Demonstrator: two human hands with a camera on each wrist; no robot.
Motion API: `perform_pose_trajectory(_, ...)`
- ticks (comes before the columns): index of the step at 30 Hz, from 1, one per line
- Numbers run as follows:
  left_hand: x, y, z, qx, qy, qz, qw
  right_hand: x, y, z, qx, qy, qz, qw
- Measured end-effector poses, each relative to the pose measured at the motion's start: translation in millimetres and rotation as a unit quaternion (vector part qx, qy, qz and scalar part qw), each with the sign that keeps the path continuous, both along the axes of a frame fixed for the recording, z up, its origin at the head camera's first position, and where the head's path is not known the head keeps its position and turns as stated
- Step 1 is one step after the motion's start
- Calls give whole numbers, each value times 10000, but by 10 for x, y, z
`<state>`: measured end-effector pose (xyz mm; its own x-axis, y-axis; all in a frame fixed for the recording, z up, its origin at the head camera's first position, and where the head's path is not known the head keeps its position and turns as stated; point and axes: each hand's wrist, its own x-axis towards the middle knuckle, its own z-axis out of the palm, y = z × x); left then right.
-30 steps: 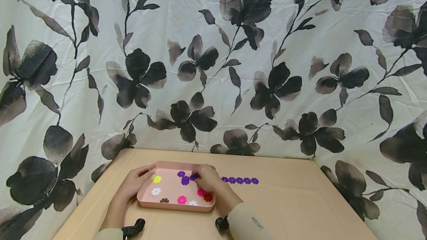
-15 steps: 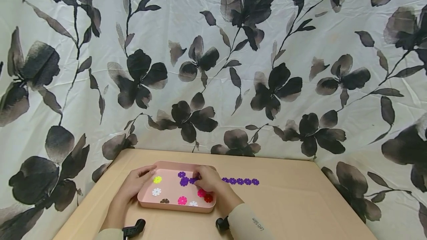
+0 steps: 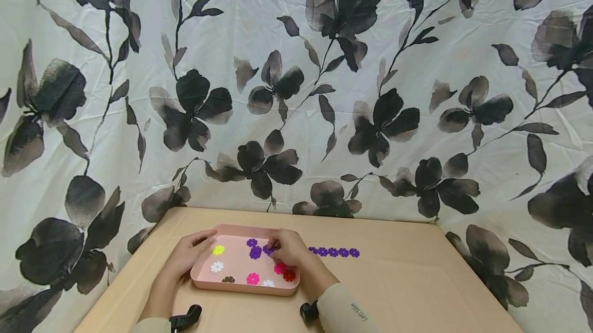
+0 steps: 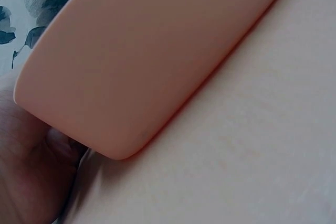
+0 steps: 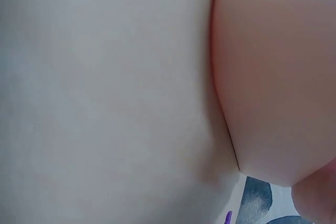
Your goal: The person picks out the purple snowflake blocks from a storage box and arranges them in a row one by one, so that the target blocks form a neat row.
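A pink tray (image 3: 241, 286) lies on the tan table (image 3: 407, 281); its outer wall fills the left wrist view (image 4: 147, 61) and shows in the right wrist view (image 5: 273, 77). Loose flower-shaped pieces lie in it: yellow (image 3: 217, 249), white (image 3: 216, 266), pink (image 3: 252, 278), red (image 3: 289, 274) and purple (image 3: 255, 253). My left hand (image 3: 190, 253) grips the tray's far left corner, thumb over the rim. My right hand (image 3: 287, 251) reaches into the tray, its curled fingertips pinching a purple flower piece (image 3: 267, 249).
A row of several joined purple pieces (image 3: 333, 251) lies on the table just right of the tray. A white cloth with black flowers (image 3: 324, 91) hangs close behind the table and on both sides. Bare tabletop stretches to the right and front.
The right hand's fingertips and the purple piece under them have shifted slightly toward me inside the tray. The left hand and the tray have stayed put.
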<state>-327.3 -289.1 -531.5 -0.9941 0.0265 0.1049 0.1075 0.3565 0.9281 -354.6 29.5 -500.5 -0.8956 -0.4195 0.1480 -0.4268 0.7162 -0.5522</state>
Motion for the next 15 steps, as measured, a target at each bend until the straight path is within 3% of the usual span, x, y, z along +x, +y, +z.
perform_pose_trajectory(15,6,2,13,84,-80,-23,9999,-38,48,-20,-325,-202,127,9992)
